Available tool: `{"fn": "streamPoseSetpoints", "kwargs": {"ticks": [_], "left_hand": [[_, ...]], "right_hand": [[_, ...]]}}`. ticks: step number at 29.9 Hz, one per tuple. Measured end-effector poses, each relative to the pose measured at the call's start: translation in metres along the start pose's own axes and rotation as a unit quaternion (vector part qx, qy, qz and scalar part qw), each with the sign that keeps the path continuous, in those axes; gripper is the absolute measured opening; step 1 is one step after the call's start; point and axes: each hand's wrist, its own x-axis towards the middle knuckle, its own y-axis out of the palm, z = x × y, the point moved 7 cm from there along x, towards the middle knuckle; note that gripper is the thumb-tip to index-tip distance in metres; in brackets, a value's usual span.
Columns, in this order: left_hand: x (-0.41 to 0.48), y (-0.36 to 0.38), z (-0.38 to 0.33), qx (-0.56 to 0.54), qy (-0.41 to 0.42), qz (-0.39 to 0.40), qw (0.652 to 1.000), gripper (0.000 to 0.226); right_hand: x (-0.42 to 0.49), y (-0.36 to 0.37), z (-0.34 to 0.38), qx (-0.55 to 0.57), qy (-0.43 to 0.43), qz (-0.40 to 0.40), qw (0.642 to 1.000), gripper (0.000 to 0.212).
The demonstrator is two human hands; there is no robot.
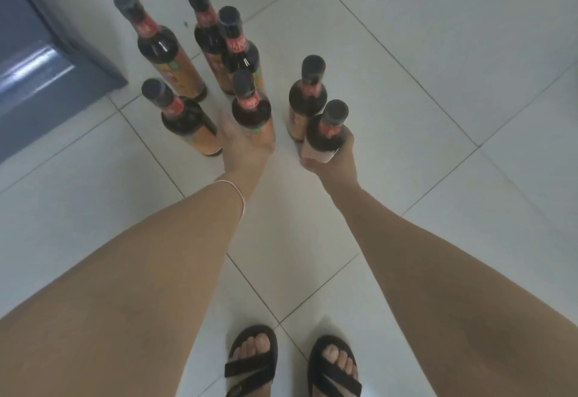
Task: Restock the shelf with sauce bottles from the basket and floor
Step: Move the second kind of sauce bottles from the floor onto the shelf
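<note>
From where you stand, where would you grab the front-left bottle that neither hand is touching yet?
Probably the wide body of the front-left bottle, from the near side, the way the left hand grips the middle bottle. It stands upright, with only floor on that side; the neck is thin.

Sauce bottles (159, 49) stand clustered on the tiled floor (438, 83): the rear ones crowd together with no clear passage between them, while a bare lane separates the centre bottle (251, 111), gripped by the left hand (245, 146), from the right bottle (327, 130), held by the right hand (331, 158). A grey unit (62, 61) bounds the left; open floor lies to the right and toward the feet (250, 359).
</note>
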Motion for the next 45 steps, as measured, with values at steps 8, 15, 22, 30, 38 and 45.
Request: {"fn": "streamPoseSetpoints", "kwargs": {"ticks": [8, 15, 22, 30, 38, 45], "left_hand": [[0.041, 0.015, -0.002, -0.004, 0.051, -0.077, 0.996, 0.070], [-0.012, -0.011, -0.009, 0.057, -0.041, -0.045, 0.997, 0.066], [-0.080, -0.084, -0.109, 0.097, -0.035, -0.003, 0.995, 0.063], [-0.122, -0.209, -0.282, 0.043, 0.022, -0.017, 0.999, 0.060], [-0.177, -0.374, -0.415, 0.047, 0.035, -0.085, 0.995, 0.058], [-0.216, -0.517, -0.473, 0.028, 0.064, -0.166, 0.984, 0.045]], "right_hand": [[0.023, -0.005, -0.006, -0.030, -0.065, -0.006, 0.997, 0.069], [-0.024, -0.025, 0.017, -0.122, -0.012, 0.005, 0.992, 0.064], [-0.105, -0.049, 0.141, -0.170, -0.050, 0.029, 0.984, 0.059], [-0.186, -0.076, 0.335, -0.202, -0.120, 0.031, 0.972, 0.060], [-0.282, -0.074, 0.532, -0.274, -0.244, 0.071, 0.927, 0.057], [-0.376, -0.013, 0.668, -0.233, -0.346, 0.137, 0.898, 0.062]]}}
